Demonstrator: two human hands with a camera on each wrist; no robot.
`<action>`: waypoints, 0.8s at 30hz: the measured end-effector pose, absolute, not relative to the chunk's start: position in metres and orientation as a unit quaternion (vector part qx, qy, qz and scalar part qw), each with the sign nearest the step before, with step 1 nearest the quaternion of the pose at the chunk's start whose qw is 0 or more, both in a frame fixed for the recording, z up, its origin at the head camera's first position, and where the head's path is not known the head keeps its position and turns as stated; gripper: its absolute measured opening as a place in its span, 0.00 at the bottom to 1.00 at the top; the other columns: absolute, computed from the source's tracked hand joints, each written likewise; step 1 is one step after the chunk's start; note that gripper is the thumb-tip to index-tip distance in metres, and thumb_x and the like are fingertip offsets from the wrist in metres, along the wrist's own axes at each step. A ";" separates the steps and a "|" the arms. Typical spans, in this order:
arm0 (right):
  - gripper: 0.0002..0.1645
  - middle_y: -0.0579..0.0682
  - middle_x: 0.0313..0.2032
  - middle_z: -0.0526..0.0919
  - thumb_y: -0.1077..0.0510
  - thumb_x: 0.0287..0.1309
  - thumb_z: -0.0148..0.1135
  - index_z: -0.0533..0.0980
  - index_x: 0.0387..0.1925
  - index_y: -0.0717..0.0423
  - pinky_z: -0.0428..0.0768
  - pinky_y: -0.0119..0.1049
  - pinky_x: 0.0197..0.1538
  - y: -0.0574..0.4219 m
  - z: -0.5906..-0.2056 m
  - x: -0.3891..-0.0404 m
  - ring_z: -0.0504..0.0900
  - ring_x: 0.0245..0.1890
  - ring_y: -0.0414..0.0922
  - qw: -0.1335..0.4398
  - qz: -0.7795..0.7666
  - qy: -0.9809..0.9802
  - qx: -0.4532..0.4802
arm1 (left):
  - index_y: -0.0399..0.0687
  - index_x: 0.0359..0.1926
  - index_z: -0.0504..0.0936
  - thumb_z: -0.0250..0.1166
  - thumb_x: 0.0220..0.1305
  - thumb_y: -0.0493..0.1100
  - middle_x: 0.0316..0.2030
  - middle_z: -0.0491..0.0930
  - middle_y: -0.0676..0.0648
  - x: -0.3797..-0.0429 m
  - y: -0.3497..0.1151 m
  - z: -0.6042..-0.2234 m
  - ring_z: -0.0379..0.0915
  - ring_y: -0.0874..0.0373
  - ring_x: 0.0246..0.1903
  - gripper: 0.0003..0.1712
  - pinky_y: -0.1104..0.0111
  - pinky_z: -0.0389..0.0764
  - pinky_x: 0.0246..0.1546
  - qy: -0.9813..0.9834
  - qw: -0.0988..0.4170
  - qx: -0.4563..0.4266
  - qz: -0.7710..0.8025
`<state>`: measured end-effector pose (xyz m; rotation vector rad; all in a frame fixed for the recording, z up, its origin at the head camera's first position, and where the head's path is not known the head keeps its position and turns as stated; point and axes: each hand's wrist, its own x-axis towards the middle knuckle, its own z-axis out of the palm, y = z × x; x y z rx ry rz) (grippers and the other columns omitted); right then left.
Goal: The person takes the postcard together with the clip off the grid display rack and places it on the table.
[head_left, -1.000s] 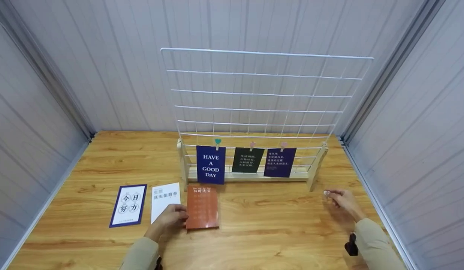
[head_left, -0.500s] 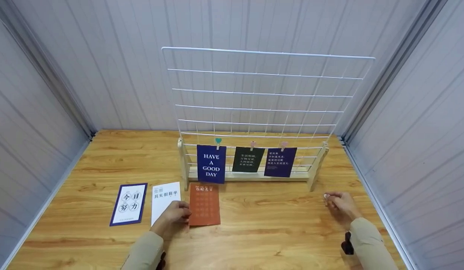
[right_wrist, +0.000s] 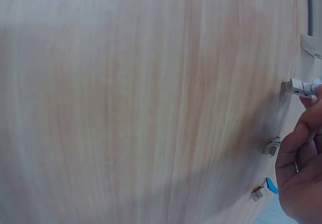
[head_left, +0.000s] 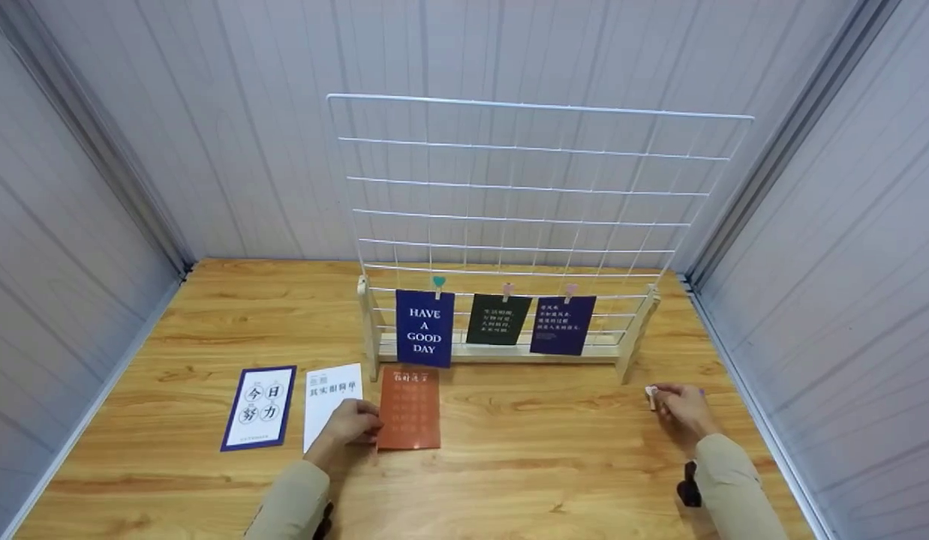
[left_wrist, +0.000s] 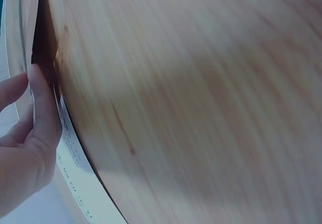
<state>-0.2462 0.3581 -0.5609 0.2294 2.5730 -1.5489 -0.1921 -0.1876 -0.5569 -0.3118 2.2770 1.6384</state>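
Observation:
In the head view my left hand pinches the left edge of an orange card in front of the rack. The left wrist view shows that card's edge between thumb and fingers, tipped up off the table. My right hand, right of the rack, pinches a small wooden clothespin with a pale heart; the right wrist view has this clothespin at the fingertips. Beside that hand lie another clothespin and one with a blue heart. Under my left wrist is a white card, partly covered.
A white wire grid rack on a wooden stand rises at the back. Clipped low on it hang a blue card, a dark green card and a purple card. A purple-bordered card lies far left.
The orange card has shifted slightly away from me with my left hand. My right hand has edged left, and more of its clothespin shows below the heart.

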 end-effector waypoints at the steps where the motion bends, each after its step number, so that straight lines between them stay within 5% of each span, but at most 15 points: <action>1: 0.20 0.49 0.17 0.75 0.64 0.58 0.48 0.67 0.47 0.79 0.70 0.27 0.19 0.358 -0.561 -0.246 0.71 0.15 0.37 0.065 -0.517 0.850 0.075 | 0.26 0.37 0.74 0.55 0.53 0.28 0.25 0.75 0.42 -0.192 -0.188 -0.557 0.74 0.56 0.22 0.09 0.66 0.78 0.25 0.798 0.157 -0.113 0.570; 17: 0.24 0.54 0.25 0.77 0.58 0.61 0.48 0.66 0.50 0.76 0.72 0.31 0.24 0.363 -0.541 -0.243 0.71 0.20 0.41 0.060 -0.492 0.866 0.060 | 0.31 0.34 0.74 0.55 0.56 0.33 0.25 0.74 0.41 -0.194 -0.192 -0.544 0.72 0.52 0.24 0.07 0.63 0.77 0.25 0.813 0.082 -0.116 0.564; 24: 0.28 0.54 0.20 0.75 0.56 0.61 0.49 0.62 0.54 0.77 0.75 0.39 0.22 0.364 -0.524 -0.241 0.73 0.17 0.42 0.080 -0.539 0.837 0.047 | 0.31 0.34 0.76 0.60 0.53 0.33 0.24 0.71 0.46 -0.201 -0.192 -0.525 0.73 0.47 0.25 0.07 0.65 0.76 0.18 0.832 0.015 -0.072 0.551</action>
